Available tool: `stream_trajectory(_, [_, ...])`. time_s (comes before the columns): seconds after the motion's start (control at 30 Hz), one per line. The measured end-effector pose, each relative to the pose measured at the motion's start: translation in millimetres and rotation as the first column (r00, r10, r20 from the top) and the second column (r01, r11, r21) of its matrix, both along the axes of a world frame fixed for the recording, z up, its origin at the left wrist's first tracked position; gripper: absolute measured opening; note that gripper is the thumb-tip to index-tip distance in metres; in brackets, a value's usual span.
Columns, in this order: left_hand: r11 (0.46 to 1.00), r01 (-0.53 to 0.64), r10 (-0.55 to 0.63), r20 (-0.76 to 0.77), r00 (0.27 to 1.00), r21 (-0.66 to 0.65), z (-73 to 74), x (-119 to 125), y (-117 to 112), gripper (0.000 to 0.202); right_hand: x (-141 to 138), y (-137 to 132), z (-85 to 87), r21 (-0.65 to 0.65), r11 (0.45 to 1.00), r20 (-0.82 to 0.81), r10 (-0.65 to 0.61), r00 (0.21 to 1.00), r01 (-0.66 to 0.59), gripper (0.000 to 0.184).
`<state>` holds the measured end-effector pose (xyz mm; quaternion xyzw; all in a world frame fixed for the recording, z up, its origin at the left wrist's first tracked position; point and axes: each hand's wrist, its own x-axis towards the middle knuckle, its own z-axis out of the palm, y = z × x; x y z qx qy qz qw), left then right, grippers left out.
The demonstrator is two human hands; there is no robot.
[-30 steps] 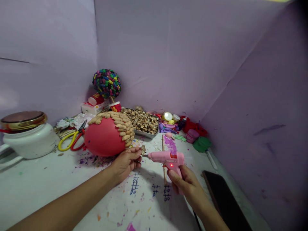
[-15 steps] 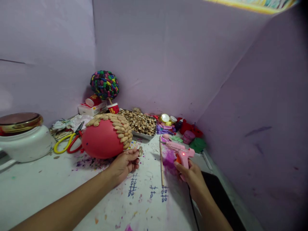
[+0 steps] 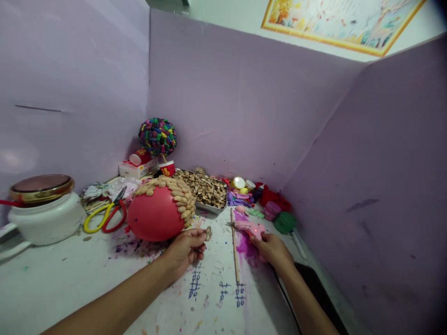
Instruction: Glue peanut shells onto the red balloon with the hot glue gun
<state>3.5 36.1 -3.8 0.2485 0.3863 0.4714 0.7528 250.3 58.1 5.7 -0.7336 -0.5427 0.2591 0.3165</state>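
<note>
My left hand (image 3: 188,246) pinches a peanut shell (image 3: 208,233) between thumb and fingertips, just right of the red balloon (image 3: 153,214). Rows of peanut shells (image 3: 181,197) cover the balloon's top and right side, while its front is bare. In my right hand (image 3: 274,251) is a pink glue gun (image 3: 248,226) with a red light glowing on its body. Its nozzle points left toward the peanut shell, with a gap between them. A cord runs down from under my right hand.
Behind the balloon stands a metal tray (image 3: 211,210) of shells. Scissors (image 3: 108,216) and a white pot (image 3: 49,218) are at left. A colourful ball (image 3: 158,136) stands in a red cup (image 3: 167,168). A thin stick (image 3: 235,251) lies mid-table; a green tub (image 3: 285,222) sits back right.
The view has tilted up, showing more of the wall picture. My right hand has turned the glue gun so it lies more level, nozzle leftward. My left hand still pinches the peanut shell.
</note>
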Motion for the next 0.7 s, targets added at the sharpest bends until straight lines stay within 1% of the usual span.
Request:
stream_trajectory(0.07, [0.999,0.042,-0.042,-0.01,0.999,0.032,4.3,2,-5,0.01,-8,-6,8.7,0.019,0.999,0.069,-0.044,0.997,0.042,0.025])
stream_trajectory(0.13, [0.986,0.124,-0.123,-0.01,0.992,0.109,14.8,2,-11,0.013,-23,-12,18.3,0.051,0.998,0.07,-0.038,0.997,0.034,0.016])
stream_trajectory(0.17, [0.973,0.167,-0.168,-0.004,0.986,0.159,23.2,1,-14,0.015,-32,-14,23.0,0.061,0.998,0.039,-0.006,0.999,0.004,0.012])
stream_trajectory(0.23, [0.942,0.211,-0.223,0.02,0.974,0.26,46.7,-9,-21,0.018,-55,-17,31.7,0.059,0.994,-0.072,0.097,0.993,-0.093,0.021])
stream_trajectory(0.3, [0.921,0.155,-0.184,0.049,0.982,0.357,76.2,-28,-25,0.019,-79,-19,38.2,0.047,0.98,-0.217,0.2,0.955,-0.195,0.031])
stream_trajectory(0.33, [0.909,0.091,-0.13,0.067,0.989,0.408,91.1,-41,-26,0.018,-90,-20,40.4,0.034,0.971,-0.29,0.235,0.928,-0.235,0.036])
stream_trajectory(0.37, [0.886,-0.005,-0.046,0.1,0.994,0.464,104.5,-56,-25,0.014,-101,-20,41.7,0.016,0.964,-0.369,0.253,0.895,-0.266,0.04])
stream_trajectory(0.4, [0.85,-0.135,0.077,0.133,0.988,0.509,115.6,-72,-22,0.009,-111,-20,42.1,-0.006,0.957,-0.478,0.251,0.842,-0.289,0.044])
stream_trajectory(0.43, [0.802,-0.248,0.192,0.158,0.969,0.543,123.6,-87,-18,0.008,-120,-20,41.8,-0.026,0.952,-0.599,0.229,0.768,-0.304,0.047])
stream_trajectory(0.47, [0.757,-0.321,0.272,0.172,0.947,0.569,127.9,-103,-12,0.012,-129,-19,40.8,-0.041,0.948,-0.695,0.201,0.691,-0.317,0.051])
stream_trajectory(0.5, [0.726,-0.379,0.334,0.187,0.924,0.574,128.7,-117,-5,0.016,-136,-17,39.5,-0.049,0.944,-0.766,0.175,0.619,-0.327,0.056])
stream_trajectory(0.53, [0.714,-0.421,0.385,0.189,0.903,0.56,126.3,-129,3,0.017,-143,-15,38.1,-0.053,0.941,-0.808,0.157,0.568,-0.335,0.06])
stream_trajectory(0.57, [0.708,-0.475,0.442,0.196,0.875,0.522,121.5,-139,11,0.018,-149,-13,36.9,-0.052,0.938,-0.823,0.153,0.547,-0.341,0.063])
stream_trajectory(0.6, [0.727,-0.5,0.473,0.184,0.861,0.471,115.0,-147,19,0.018,-154,-10,36.1,-0.054,0.936,-0.828,0.152,0.54,-0.347,0.065])
stream_trajectory(0.7, [0.751,-0.531,0.508,0.171,0.844,0.393,94.4,-158,37,0.016,-167,-4,37.2,-0.034,0.942,-0.835,0.157,0.527,-0.335,0.069])
